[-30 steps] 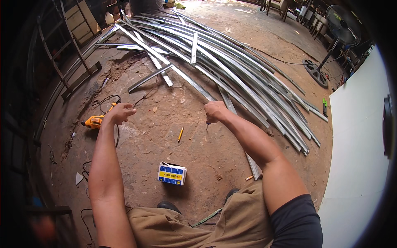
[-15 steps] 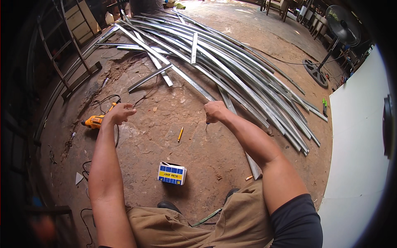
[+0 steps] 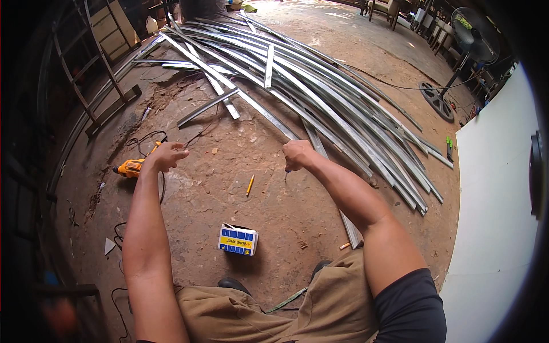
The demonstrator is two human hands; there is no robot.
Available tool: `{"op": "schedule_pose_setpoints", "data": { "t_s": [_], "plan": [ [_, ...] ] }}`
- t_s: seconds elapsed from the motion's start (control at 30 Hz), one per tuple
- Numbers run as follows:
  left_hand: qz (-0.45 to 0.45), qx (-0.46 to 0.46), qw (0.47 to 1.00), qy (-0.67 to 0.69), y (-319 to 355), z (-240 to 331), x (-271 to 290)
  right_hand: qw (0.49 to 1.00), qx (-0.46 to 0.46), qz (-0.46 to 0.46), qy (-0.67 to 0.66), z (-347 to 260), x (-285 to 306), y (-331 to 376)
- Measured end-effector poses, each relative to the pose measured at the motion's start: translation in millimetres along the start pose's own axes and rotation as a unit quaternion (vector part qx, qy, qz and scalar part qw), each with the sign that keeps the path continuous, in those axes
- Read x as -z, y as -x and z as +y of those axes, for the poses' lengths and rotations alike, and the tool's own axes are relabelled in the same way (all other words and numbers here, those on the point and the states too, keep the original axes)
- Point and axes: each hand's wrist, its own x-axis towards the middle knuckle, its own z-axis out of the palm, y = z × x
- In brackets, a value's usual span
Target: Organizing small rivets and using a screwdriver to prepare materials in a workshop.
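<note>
My left hand (image 3: 166,156) hovers over the floor with its fingers loosely stretched and apart, holding nothing. Just left of it, a yellow and black power drill (image 3: 132,167) lies on its side. My right hand (image 3: 298,153) is a fist around a small tool (image 3: 287,171); a bit of blue handle and a thin shaft pointing down show beneath the fist, the rest is hidden. Right behind that fist runs a long metal profile (image 3: 266,117). Between my arms a yellow pencil (image 3: 250,186) lies on the floor, and nearer me sits a blue, white and yellow rivet box (image 3: 238,239).
A big pile of long metal profiles (image 3: 337,123) spreads across the far middle and right. A white panel (image 3: 494,188) stands at the right, with a fan (image 3: 474,35) behind it. A metal ladder-like frame (image 3: 94,74) leans at the far left. The drill's cord (image 3: 163,191) trails along the left.
Almost nothing differs. Both arms hold the same pose, and the things on the floor stay where they were.
</note>
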Motion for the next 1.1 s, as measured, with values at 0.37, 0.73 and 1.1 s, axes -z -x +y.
{"op": "schedule_pose_setpoints", "data": {
  "t_s": [0.37, 0.73, 1.1],
  "plan": [
    [0.005, -0.01, 1.0, -0.008, -1.3, 0.0, -1.1, 0.999, -0.008, 0.034, -0.012, 1.1, -6.1, -2.2],
    [0.0, -0.005, 1.0, 0.005, -0.4, 1.7, -1.1, 0.999, -0.004, 0.028, -0.016, 5.1, -1.0, -2.7],
    [0.001, -0.003, 1.0, 0.004, 0.6, 1.9, -1.2, 1.0, -0.004, -0.002, -0.013, -0.9, 2.2, 1.6]
  ]
}}
